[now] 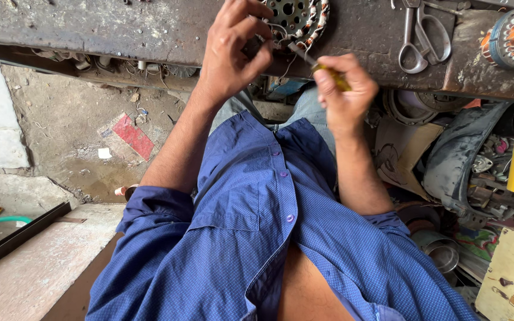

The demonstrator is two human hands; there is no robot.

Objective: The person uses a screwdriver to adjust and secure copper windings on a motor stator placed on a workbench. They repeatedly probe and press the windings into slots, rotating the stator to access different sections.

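Wound stator (295, 18) sits flat on the dark desk (150, 27), at its near edge. Left hand (233, 50), fingers curled, pinches at the stator's rim, apparently steadying it. Right hand (343, 89) is closed around a yellow-handled screwdriver (322, 65), tip angled toward the windings. Scissors (423, 35) lie right of the stator.
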